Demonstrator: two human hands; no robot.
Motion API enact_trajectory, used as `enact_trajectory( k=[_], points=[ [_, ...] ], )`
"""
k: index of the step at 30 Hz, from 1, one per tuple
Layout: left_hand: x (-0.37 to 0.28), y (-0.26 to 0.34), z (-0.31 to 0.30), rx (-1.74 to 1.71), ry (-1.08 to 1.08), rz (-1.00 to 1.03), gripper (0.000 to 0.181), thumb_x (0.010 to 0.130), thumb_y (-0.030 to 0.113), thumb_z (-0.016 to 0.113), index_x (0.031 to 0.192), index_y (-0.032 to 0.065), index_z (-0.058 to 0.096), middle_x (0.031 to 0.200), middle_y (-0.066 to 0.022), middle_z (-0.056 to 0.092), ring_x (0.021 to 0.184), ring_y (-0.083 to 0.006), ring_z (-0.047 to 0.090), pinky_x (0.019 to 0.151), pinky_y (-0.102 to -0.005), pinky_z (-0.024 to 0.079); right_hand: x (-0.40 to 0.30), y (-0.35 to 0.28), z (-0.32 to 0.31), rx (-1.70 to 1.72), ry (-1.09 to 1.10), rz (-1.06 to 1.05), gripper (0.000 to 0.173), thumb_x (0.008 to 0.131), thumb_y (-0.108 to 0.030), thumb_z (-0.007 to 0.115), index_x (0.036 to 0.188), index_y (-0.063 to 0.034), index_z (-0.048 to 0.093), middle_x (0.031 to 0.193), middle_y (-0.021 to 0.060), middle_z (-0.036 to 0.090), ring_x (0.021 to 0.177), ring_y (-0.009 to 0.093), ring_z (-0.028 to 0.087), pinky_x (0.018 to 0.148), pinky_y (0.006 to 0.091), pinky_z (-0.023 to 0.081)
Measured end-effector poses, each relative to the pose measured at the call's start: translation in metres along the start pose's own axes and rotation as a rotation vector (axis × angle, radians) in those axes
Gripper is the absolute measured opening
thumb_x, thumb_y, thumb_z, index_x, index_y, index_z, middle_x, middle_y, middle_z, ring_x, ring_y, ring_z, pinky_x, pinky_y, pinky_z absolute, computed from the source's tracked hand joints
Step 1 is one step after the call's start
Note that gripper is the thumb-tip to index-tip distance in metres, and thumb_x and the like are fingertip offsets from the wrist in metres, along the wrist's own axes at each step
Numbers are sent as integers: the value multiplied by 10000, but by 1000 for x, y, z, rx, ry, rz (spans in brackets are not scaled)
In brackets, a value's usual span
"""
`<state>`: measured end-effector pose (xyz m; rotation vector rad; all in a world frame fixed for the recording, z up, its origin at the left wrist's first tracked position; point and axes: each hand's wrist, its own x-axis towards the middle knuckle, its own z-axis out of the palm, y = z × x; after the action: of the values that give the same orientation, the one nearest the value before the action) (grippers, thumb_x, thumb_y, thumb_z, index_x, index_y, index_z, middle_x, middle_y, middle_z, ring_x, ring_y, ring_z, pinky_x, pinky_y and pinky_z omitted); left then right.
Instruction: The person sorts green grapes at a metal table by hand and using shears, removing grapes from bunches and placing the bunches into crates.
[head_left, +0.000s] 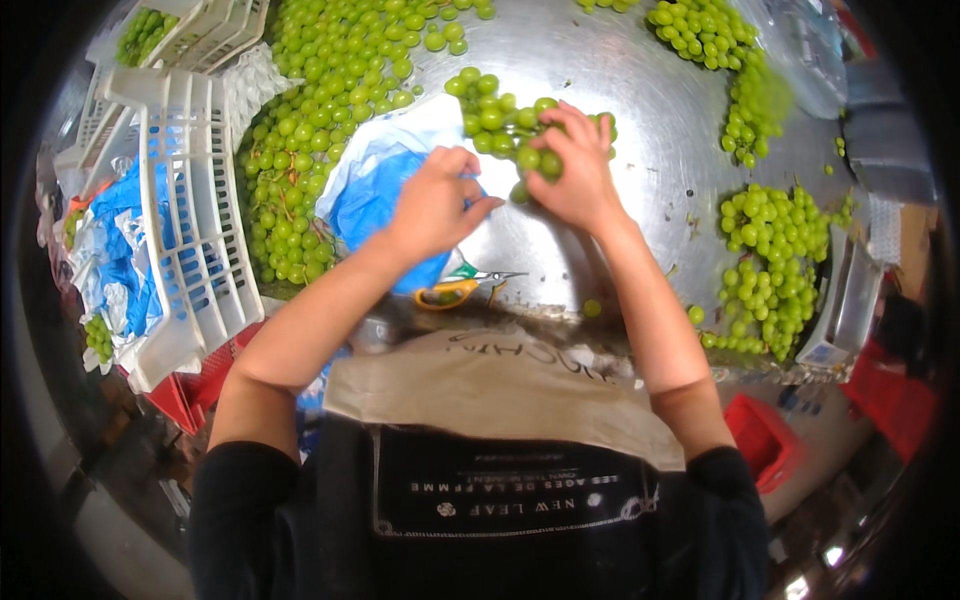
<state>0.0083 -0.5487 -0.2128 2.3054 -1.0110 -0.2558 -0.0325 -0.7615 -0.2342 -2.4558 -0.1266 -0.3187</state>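
Observation:
My right hand (576, 169) is closed around part of a bunch of green grapes (491, 116) on the metal tabletop (645, 97). Grapes show between and beyond the fingers. Over a crumpled blue and white wrapping sheet (375, 187) is my left hand (446, 199), its fingers curled and thumb stretched toward the grapes. Blue shows between thumb and fingers, but whether they pinch the sheet is unclear. Below that hand, a pair of snips (448, 293) with yellow and green handles lies near the table's front edge, partly under the sheet.
Loose and bunched grapes (315, 112) are heaped at left, beside a tilted white plastic crate (202, 217) with crumpled blue and white wrapping (124, 247) behind its slats. More bunches (772, 255) lie along the right side. A red crate (761, 442) stands below the table.

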Motion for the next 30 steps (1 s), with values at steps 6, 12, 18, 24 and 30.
enact_trajectory(
  k=[6, 12, 18, 24, 30],
  points=[
    [-11, -7, -2, -80, 161, -1, 619, 680, 127, 745, 1256, 95, 522, 1317, -177, 416, 1230, -351, 409, 981, -392, 393, 1, 0, 1, 6, 7, -1, 236, 624, -159, 726, 830, -88, 635, 1191, 77, 520, 1272, 304, 389, 1083, 630, 110],
    [-16, -21, -4, 270, 156, -367, 980, 643, 122, 764, 1463, 116, 228, 1502, -232, 153, 1315, -403, 284, 1076, -502, 243, 1, -1, -1, 2, 12, -2, 234, 631, -156, 722, 834, -82, 633, 1190, 82, 520, 1266, 306, 394, 1083, 624, 121],
    [-15, -27, -48, 178, 332, -314, 461, 706, -55, 616, 1158, 33, 595, 1095, -150, 627, 1020, -324, 566, 887, -388, 465, 1, -2, -2, 10, -1, 4, 212, 661, -135, 699, 844, -94, 601, 1218, 96, 523, 1281, 309, 398, 1087, 611, 101],
    [35, 17, -7, 181, 224, 230, 401, 684, -43, 585, 1075, 30, 631, 1165, -87, 622, 942, -253, 572, 867, -360, 464, 2, -3, -1, -6, -12, 9, 222, 650, -148, 695, 841, -83, 603, 1208, 97, 522, 1277, 316, 388, 1085, 616, 103],
    [12, -14, -13, 349, 0, 140, 440, 630, -26, 592, 1063, 36, 636, 1191, -38, 624, 889, -253, 562, 817, -351, 474, 1, -3, 0, 27, 3, 9, 249, 628, -167, 711, 834, -66, 613, 1198, 95, 517, 1256, 318, 388, 1077, 632, 118]
  ],
)
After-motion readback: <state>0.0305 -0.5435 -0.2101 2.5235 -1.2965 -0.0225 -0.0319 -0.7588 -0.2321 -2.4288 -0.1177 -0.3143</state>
